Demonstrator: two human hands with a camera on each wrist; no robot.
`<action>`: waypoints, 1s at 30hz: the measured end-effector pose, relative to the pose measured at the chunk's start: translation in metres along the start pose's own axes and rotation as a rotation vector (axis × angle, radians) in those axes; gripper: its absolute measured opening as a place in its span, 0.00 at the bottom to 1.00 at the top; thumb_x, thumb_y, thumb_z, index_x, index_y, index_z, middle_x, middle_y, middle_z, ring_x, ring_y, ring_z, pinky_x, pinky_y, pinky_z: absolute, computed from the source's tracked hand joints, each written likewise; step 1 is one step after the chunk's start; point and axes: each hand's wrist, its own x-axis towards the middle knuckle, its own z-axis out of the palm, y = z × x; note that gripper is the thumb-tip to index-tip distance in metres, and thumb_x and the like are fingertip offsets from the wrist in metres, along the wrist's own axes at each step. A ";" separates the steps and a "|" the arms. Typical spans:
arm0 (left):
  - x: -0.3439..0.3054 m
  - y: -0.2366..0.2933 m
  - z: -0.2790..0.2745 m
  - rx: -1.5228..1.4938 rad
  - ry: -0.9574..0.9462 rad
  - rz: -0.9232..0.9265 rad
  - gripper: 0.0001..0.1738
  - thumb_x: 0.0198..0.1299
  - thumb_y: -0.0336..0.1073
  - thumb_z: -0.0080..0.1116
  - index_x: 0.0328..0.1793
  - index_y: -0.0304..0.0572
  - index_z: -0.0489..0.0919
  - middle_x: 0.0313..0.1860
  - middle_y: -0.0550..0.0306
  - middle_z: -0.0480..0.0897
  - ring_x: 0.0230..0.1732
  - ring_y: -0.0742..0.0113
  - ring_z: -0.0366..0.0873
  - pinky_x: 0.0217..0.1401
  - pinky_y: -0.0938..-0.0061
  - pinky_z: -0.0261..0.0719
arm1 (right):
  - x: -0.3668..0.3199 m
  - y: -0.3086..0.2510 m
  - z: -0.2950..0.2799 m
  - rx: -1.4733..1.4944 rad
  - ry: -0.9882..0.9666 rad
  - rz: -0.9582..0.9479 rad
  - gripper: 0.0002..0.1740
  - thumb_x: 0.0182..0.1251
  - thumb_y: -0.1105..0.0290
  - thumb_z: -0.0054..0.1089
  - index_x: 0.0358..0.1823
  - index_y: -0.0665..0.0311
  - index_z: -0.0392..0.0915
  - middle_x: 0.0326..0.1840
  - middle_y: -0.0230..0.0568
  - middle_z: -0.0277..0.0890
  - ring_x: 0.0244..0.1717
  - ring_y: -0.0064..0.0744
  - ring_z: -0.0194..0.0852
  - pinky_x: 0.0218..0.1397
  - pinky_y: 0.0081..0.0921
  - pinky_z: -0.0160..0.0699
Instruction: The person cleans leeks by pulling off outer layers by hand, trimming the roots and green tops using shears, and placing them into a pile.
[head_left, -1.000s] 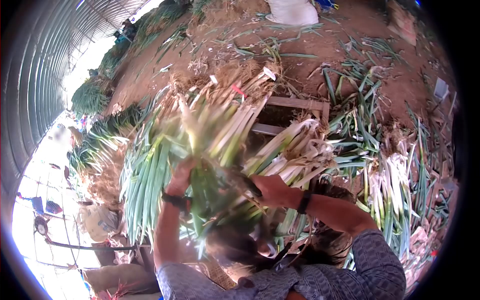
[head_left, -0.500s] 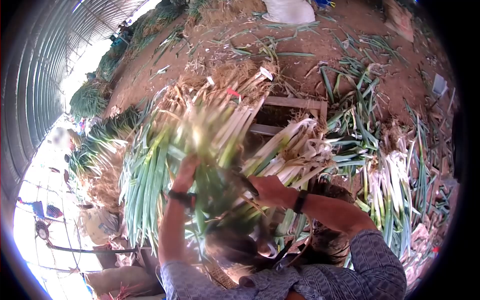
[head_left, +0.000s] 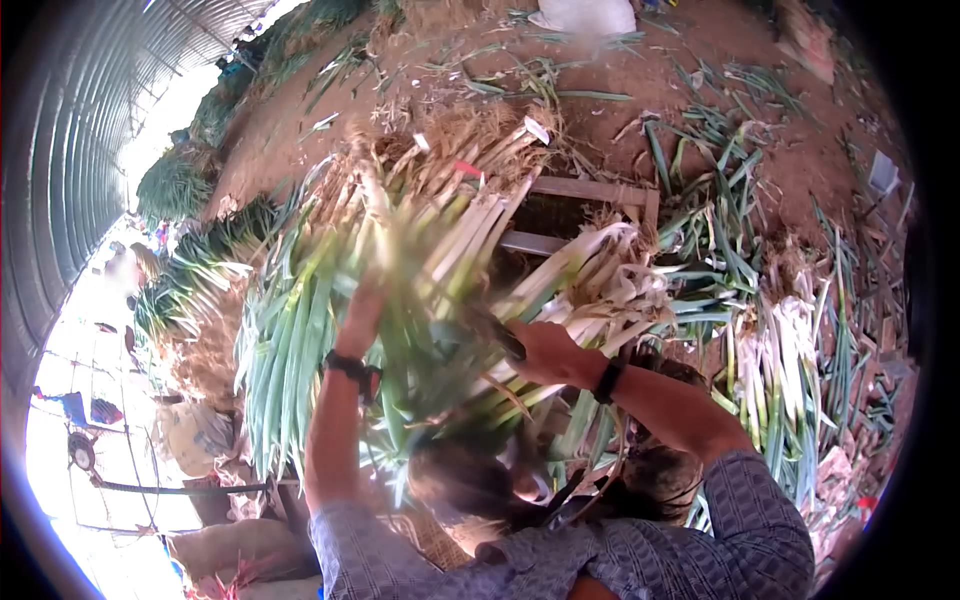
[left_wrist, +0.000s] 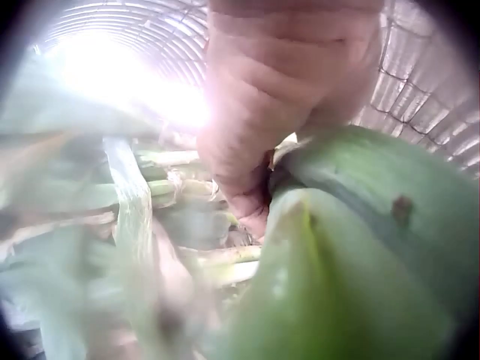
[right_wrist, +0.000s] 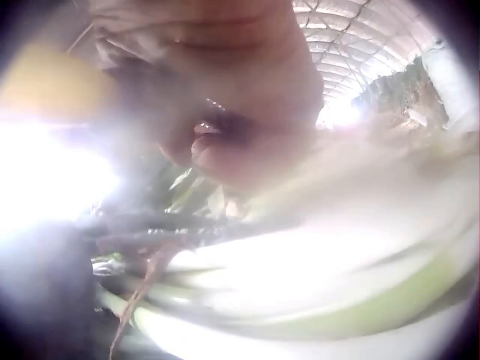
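Note:
My left hand [head_left: 364, 308] grips a long green onion [head_left: 402, 365], its pale root end pointing away and its leaves hanging back toward my body. In the left wrist view, curled fingers [left_wrist: 251, 176] press against thick green leaves [left_wrist: 360, 270]. My right hand [head_left: 550, 354] holds a dark tool [head_left: 506, 342] beside the leaves; blur hides its kind. Below that hand in the right wrist view lie white stalks [right_wrist: 300, 292]. Under both hands spreads a heap of green onions [head_left: 292, 345], roots facing away. Another pile of pale stalks [head_left: 600, 285] lies right of the dark tool.
A wooden frame [head_left: 595, 190] shows behind the heap. Trimmed stalks [head_left: 780, 370] lie at the right, near loose green leaves [head_left: 720, 220]. A white sack [head_left: 585, 15] sits at the far end of the earth floor [head_left: 450, 75]. More onions [head_left: 205, 265] are piled left.
My left hand has shifted slightly away from my body with the green onion, and my right hand slightly up and to the right. Both keep their hold.

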 end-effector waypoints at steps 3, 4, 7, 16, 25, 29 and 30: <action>0.017 -0.004 -0.022 0.348 -0.276 0.064 0.19 0.68 0.44 0.54 0.56 0.36 0.76 0.38 0.53 0.84 0.36 0.65 0.82 0.35 0.70 0.81 | -0.001 -0.008 -0.008 0.001 0.003 -0.022 0.18 0.60 0.62 0.61 0.49 0.60 0.72 0.32 0.53 0.80 0.36 0.59 0.80 0.40 0.52 0.77; 0.007 0.014 -0.004 0.261 -0.257 -0.043 0.17 0.69 0.43 0.52 0.54 0.37 0.77 0.37 0.55 0.83 0.35 0.67 0.81 0.35 0.72 0.79 | -0.002 -0.006 -0.005 -0.023 0.001 -0.039 0.18 0.61 0.62 0.60 0.49 0.60 0.71 0.32 0.53 0.80 0.36 0.59 0.80 0.39 0.52 0.77; 0.003 0.028 0.018 0.209 -0.069 -0.152 0.16 0.71 0.42 0.49 0.54 0.38 0.77 0.36 0.57 0.83 0.34 0.69 0.81 0.34 0.73 0.79 | -0.001 -0.004 -0.003 -0.026 0.019 -0.028 0.18 0.61 0.61 0.61 0.49 0.60 0.71 0.31 0.52 0.79 0.34 0.59 0.80 0.38 0.51 0.77; 0.007 0.011 0.024 0.011 -0.014 -0.166 0.18 0.71 0.43 0.53 0.59 0.39 0.76 0.37 0.58 0.83 0.30 0.67 0.82 0.27 0.73 0.82 | -0.007 0.004 0.003 -0.106 0.003 -0.078 0.18 0.59 0.62 0.61 0.47 0.61 0.70 0.30 0.52 0.79 0.32 0.58 0.80 0.36 0.52 0.76; 0.008 0.023 0.035 0.232 -0.028 -0.192 0.20 0.69 0.42 0.57 0.61 0.38 0.75 0.39 0.59 0.81 0.35 0.68 0.84 0.33 0.71 0.85 | 0.001 -0.004 -0.010 0.020 0.058 0.018 0.22 0.61 0.65 0.57 0.57 0.60 0.70 0.36 0.52 0.81 0.38 0.55 0.83 0.42 0.47 0.79; -0.006 0.045 0.056 0.549 -0.152 -0.259 0.12 0.69 0.40 0.59 0.50 0.39 0.79 0.33 0.64 0.79 0.28 0.77 0.74 0.31 0.77 0.74 | 0.009 0.013 -0.012 0.017 0.141 0.041 0.20 0.64 0.59 0.60 0.52 0.61 0.72 0.33 0.53 0.81 0.36 0.57 0.82 0.40 0.50 0.79; 0.005 0.018 0.032 0.592 -0.202 -0.234 0.13 0.64 0.40 0.64 0.45 0.40 0.79 0.31 0.65 0.78 0.28 0.78 0.71 0.31 0.77 0.69 | 0.010 0.017 -0.013 0.015 0.138 0.067 0.21 0.63 0.59 0.60 0.52 0.62 0.72 0.33 0.54 0.81 0.36 0.57 0.82 0.40 0.50 0.79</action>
